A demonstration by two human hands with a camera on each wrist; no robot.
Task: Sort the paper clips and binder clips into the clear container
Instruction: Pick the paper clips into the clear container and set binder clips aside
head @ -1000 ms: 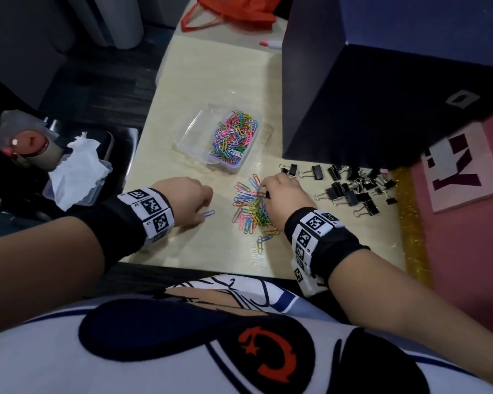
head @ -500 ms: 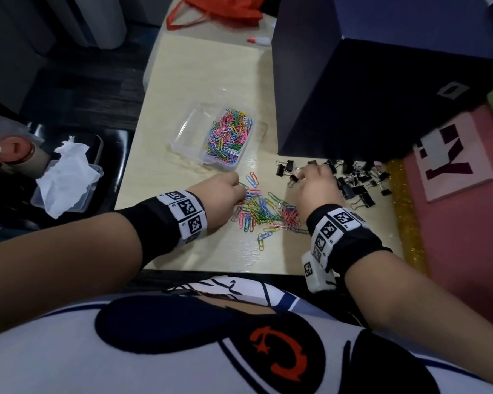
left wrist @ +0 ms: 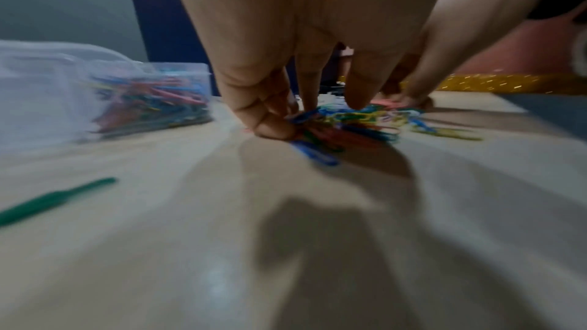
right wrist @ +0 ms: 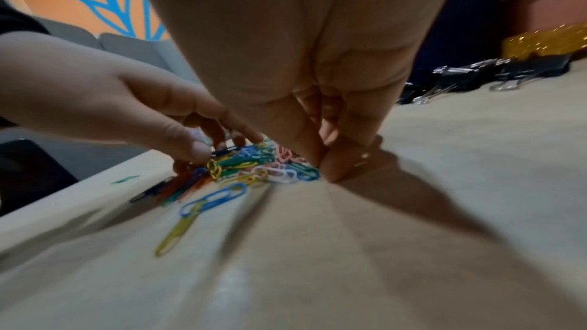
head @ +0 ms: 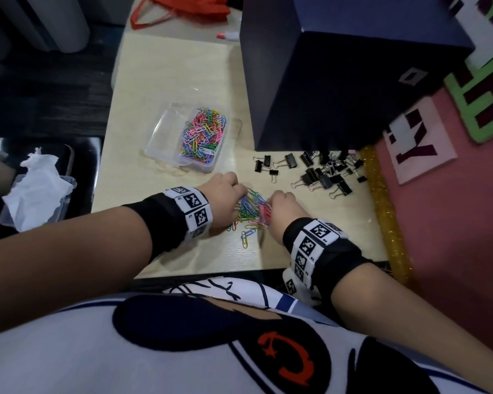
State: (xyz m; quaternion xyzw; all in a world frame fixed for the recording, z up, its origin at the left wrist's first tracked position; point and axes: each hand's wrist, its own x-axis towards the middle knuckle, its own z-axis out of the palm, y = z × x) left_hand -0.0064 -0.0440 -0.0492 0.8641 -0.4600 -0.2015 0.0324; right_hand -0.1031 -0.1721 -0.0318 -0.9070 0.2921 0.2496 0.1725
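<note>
Paper clips [head: 252, 210] lie in a loose coloured heap on the table [head: 165, 81] near its front edge, hemmed between the two hands: the left hand [head: 225, 199] curls its fingers and thumb into the heap's left side, pinching a bunch, and the right hand [head: 282, 210] presses its closed fingertips into the right side, though whether it truly grasps any clip cannot be told. The likeliest trouble is spillage: the clips are slick and tangled, so a bunch lifted between two hands may shed strays on the way to the clear container [head: 194, 137], or drag linked ones off the table's front edge, which lies close. A few stragglers [head: 246, 236] already sit just outside the heap toward the person and could be missed. Binder clips [head: 322, 173] are scattered well apart to the right, untouched, so that part of the sort looks undone. The heap itself has no single heading, its clips lying every way; the container, beyond the left hand, runs its long axis left to right with a tilt, clips filling its right compartment and its left one bare.
</note>
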